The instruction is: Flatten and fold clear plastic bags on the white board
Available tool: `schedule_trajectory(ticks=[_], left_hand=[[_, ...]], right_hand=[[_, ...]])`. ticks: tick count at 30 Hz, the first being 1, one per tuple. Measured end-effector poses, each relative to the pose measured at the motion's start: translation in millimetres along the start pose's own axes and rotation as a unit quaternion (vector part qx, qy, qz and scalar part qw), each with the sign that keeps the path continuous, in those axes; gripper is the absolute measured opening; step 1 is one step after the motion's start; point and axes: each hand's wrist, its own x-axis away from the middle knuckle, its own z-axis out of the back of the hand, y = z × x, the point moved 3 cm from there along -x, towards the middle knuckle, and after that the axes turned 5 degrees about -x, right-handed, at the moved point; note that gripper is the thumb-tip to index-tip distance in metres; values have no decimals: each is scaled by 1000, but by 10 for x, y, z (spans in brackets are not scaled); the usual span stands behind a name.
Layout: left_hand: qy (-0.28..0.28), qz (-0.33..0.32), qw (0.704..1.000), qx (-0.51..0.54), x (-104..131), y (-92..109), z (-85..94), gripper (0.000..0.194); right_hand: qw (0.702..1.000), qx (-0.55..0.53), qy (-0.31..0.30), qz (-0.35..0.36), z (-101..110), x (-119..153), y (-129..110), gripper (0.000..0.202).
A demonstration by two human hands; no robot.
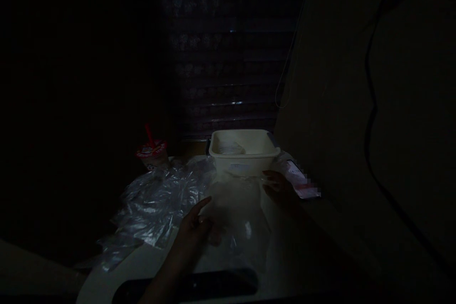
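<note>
In dim light a clear plastic bag (245, 228) lies flat on a pale table (142, 261). My left hand (199, 228) is over the bag's left side, its index finger stretched out and the other fingers loosely bent, with nothing visible in them. Near the bag's upper right edge is my right hand (280, 187), its fingers apart and pointing left. Behind the bag stands a cream plastic bin (242, 164) with something clear inside. Whether either hand touches the bag is hard to tell.
Crumpled clear plastic (153, 204) covers the table's left part. Behind it stands a cup with a red lid and straw (153, 149). A phone (302, 183) lies to the right of the bin. A dark elongated shape (221, 282) is at the near edge.
</note>
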Motion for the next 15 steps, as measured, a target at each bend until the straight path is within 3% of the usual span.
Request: schedule_trajectory(ticks=[3, 5, 8, 9, 12, 15], left_hand=[[26, 19, 999, 17, 5, 3, -46, 65], [26, 19, 999, 14, 1, 38, -99, 70], [10, 15, 1000, 21, -20, 116, -171, 74], [8, 17, 1000, 22, -29, 141, -183, 75], [18, 7, 999, 29, -57, 184, -171, 70], [32, -51, 997, 57, -64, 113, -142, 64]], right_hand=[[990, 98, -65, 79, -93, 257, -187, 29], [972, 143, -145, 112, -211, 479, -372, 40], [937, 233, -212, 151, -375, 741, -615, 66], [926, 263, -226, 149, -418, 786, -655, 66], [909, 332, -231, 104, -468, 777, -647, 27], [939, 282, -195, 17, -411, 622, -558, 17]])
